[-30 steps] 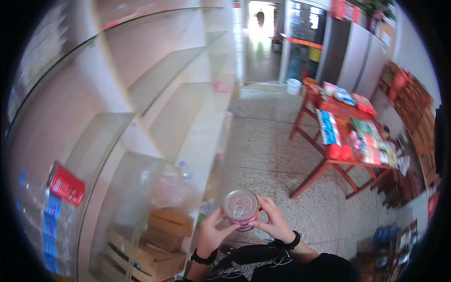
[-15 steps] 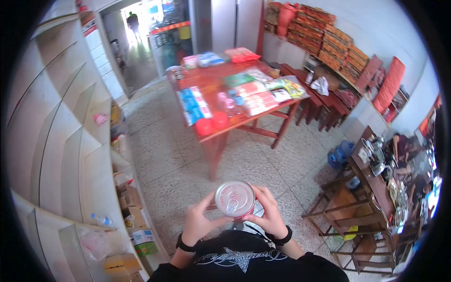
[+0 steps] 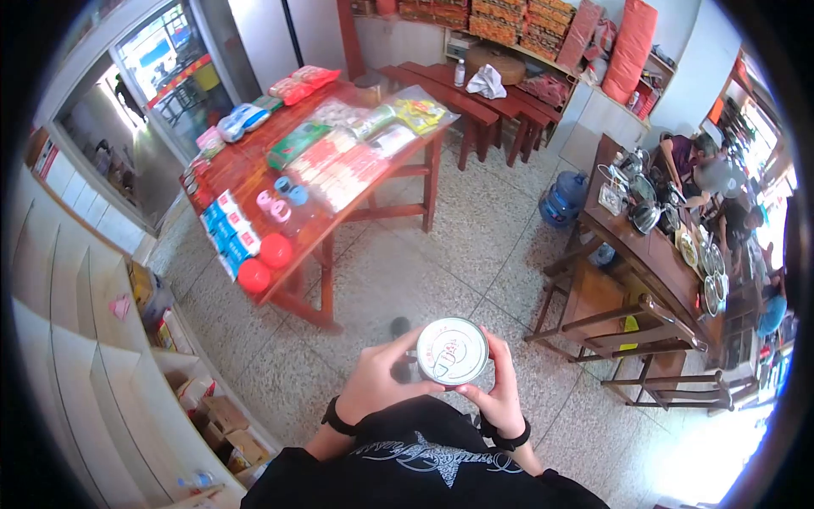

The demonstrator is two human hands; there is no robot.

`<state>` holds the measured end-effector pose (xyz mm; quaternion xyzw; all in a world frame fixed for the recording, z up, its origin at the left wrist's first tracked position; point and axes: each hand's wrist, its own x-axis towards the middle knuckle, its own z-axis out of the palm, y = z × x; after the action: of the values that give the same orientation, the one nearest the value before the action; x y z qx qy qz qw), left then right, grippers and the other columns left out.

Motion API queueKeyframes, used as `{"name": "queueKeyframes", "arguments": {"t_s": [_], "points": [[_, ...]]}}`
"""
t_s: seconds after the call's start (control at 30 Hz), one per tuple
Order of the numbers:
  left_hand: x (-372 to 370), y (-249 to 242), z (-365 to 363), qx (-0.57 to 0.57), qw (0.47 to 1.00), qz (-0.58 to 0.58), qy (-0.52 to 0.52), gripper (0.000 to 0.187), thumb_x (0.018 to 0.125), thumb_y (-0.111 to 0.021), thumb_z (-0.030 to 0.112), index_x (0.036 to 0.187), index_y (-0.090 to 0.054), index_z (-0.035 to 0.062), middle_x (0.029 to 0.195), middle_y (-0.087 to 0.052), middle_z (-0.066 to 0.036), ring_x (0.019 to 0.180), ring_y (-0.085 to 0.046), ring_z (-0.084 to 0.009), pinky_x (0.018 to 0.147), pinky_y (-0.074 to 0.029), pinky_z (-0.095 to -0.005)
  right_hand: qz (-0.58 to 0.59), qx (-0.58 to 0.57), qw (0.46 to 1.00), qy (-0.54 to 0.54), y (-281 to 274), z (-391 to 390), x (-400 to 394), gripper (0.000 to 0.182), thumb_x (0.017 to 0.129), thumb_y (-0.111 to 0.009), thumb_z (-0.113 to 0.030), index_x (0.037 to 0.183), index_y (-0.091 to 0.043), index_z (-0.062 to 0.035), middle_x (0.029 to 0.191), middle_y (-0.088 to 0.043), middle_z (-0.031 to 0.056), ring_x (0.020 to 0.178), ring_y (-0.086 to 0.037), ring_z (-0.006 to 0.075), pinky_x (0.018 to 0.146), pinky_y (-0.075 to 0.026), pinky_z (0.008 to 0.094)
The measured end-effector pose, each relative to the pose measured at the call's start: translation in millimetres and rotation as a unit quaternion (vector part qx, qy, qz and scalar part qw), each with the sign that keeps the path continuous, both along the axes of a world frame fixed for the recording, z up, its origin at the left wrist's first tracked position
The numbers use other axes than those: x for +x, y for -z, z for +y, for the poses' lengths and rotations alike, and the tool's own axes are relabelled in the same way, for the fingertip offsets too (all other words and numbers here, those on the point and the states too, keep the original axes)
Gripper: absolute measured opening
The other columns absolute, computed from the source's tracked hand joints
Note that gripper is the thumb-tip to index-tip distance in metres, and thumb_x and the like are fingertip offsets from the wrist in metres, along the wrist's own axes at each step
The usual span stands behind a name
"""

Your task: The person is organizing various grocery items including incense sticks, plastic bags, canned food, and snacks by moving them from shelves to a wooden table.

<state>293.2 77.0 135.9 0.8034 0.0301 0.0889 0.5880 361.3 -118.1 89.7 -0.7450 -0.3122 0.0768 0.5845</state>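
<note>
A round pull-tab can (image 3: 453, 350) is held upright in front of my chest, its lid facing up at me. My left hand (image 3: 386, 377) wraps its left side, thumb along the near edge. On the other side, my right hand (image 3: 498, 377) grips with the thumb at the front and fingers round the back. The can's side wall is mostly hidden below its lid. Beyond it to the left stands a red table (image 3: 254, 170) bearing red-lidded jars (image 3: 275, 251), blue-and-white packs (image 3: 229, 233), small pink bottles (image 3: 273, 206) and several packets (image 3: 339, 170).
White shelving (image 3: 76, 331) runs down the left, with cardboard boxes (image 3: 242, 445) low beside it. A blue water jug (image 3: 564, 199) stands on the floor near a wooden chair (image 3: 602, 297) and a dish-laden brown table (image 3: 632, 242). People (image 3: 682, 161) are at the far right. Red benches (image 3: 475, 114) stand behind.
My view has turned to the right, so the red table now sits further left and the brown table shows more fully. The can stays between both hands.
</note>
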Motion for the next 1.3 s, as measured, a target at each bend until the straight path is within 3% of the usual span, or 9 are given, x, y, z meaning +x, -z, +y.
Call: {"name": "queueKeyframes", "arguments": {"t_s": [0.13,0.23,0.33,0.4,0.47,0.5,0.7,0.8,1.3], "points": [[61.0,9.0,40.7,0.06,0.998,-0.03,0.021,0.07,0.062,-0.082,0.021,0.122,-0.053,0.0,0.104,-0.063,-0.02,0.096,-0.064,-0.0285,0.081,-0.051,-0.034,-0.013,0.011,1.0,-0.002,5.1,33.0,56.5,0.083,0.068,-0.079,-0.023,0.135,-0.036,0.0012,0.124,-0.048,0.0186,0.113,-0.048,0.0309,0.093,-0.04,0.0393],[110.0,8.2,72.7,0.093,0.994,-0.054,0.012,0.08,0.055,-0.087,0.02,0.122,-0.052,-0.0058,0.108,-0.063,-0.019,0.097,-0.064,-0.0215,0.081,-0.052,-0.0317,-0.018,0.028,0.999,-0.013,-0.7,64.0,113.6,0.082,0.066,-0.08,-0.024,0.132,-0.038,0.0011,0.124,-0.048,0.0185,0.112,-0.049,0.0309,0.094,-0.04,0.0396],[164.0,6.6,97.4,0.104,0.992,-0.071,-0.003,0.081,0.054,-0.087,0.022,0.123,-0.052,-0.0049,0.108,-0.063,-0.019,0.096,-0.065,-0.0226,0.082,-0.052,-0.0317,-0.003,0.04,0.999,-0.035,-7.6,88.6,170.9,0.086,0.065,-0.082,-0.025,0.133,-0.036,0.0004,0.127,-0.045,0.0155,0.118,-0.044,0.0274,0.1,-0.034,0.0388],[202.7,14.0,109.4,0.126,0.987,-0.1,-0.007,0.076,0.058,-0.085,0.028,0.123,-0.054,0.003,0.101,-0.064,-0.019,0.093,-0.065,-0.0293,0.08,-0.051,-0.036,0.009,0.042,0.998,-0.049,-3.3,98.8,212.0,0.091,0.064,-0.083,-0.026,0.136,-0.032,-0.0002,0.129,-0.042,0.0123,0.124,-0.039,0.024,0.105,-0.029,0.0376],[232.0,7.8,113.8,0.131,0.989,-0.061,0.005,0.074,0.061,-0.083,0.028,0.124,-0.053,0.0044,0.103,-0.064,-0.019,0.095,-0.064,-0.03,0.081,-0.05,-0.0362,0.029,0.037,0.999,-0.024,3.8,100.3,234.5,0.09,0.065,-0.082,-0.027,0.135,-0.032,-0.0003,0.132,-0.041,0.0127,0.127,-0.038,0.0247,0.107,-0.028,0.0382],[253.9,3.2,115.6,0.138,0.989,-0.057,0.02,0.078,0.06,-0.084,0.026,0.126,-0.051,0.001,0.105,-0.063,-0.019,0.096,-0.064,-0.027,0.081,-0.05,-0.0344,-0.007,0.047,0.999,0.017,1.5,103.1,249.8,0.081,0.066,-0.081,-0.025,0.129,-0.04,0.0015,0.127,-0.048,0.019,0.12,-0.046,0.0307,0.1,-0.035,0.0407],[353.4,14.8,113.1,0.075,0.995,-0.033,0.055,0.078,0.063,-0.083,0.016,0.129,-0.046,-0.0035,0.115,-0.06,-0.019,0.107,-0.059,-0.0209,0.087,-0.048,-0.033,0.02,0.03,0.998,0.045,2.3,104.4,341.4,0.078,0.065,-0.079,-0.021,0.129,-0.042,0.0019,0.126,-0.05,0.0184,0.12,-0.047,0.0309,0.1,-0.035,0.0398],[402.5,28.4,110.9,0.033,0.998,-0.025,0.039,0.076,0.065,-0.081,0.022,0.13,-0.046,0.0012,0.116,-0.059,-0.02,0.109,-0.058,-0.0278,0.09,-0.046,-0.035,0.032,0.021,0.999,0.036,10.0,106.6,391.9,0.077,0.066,-0.079,-0.02,0.13,-0.043,0.0015,0.127,-0.05,0.0176,0.119,-0.048,0.0299,0.099,-0.036,0.0389],[670.6,24.7,57.8,0.009,1.0,-0.011,0.01,0.076,0.067,-0.08,0.019,0.13,-0.043,-0.001,0.123,-0.055,-0.018,0.113,-0.055,-0.0261,0.092,-0.046,-0.0361,-0.03,-0.014,0.999,-0.02,3.0,56.4,686.4,0.078,0.064,-0.08,-0.021,0.129,-0.043,0.0014,0.127,-0.05,0.02,0.117,-0.05,0.0339,0.098,-0.038,0.0406]]}}
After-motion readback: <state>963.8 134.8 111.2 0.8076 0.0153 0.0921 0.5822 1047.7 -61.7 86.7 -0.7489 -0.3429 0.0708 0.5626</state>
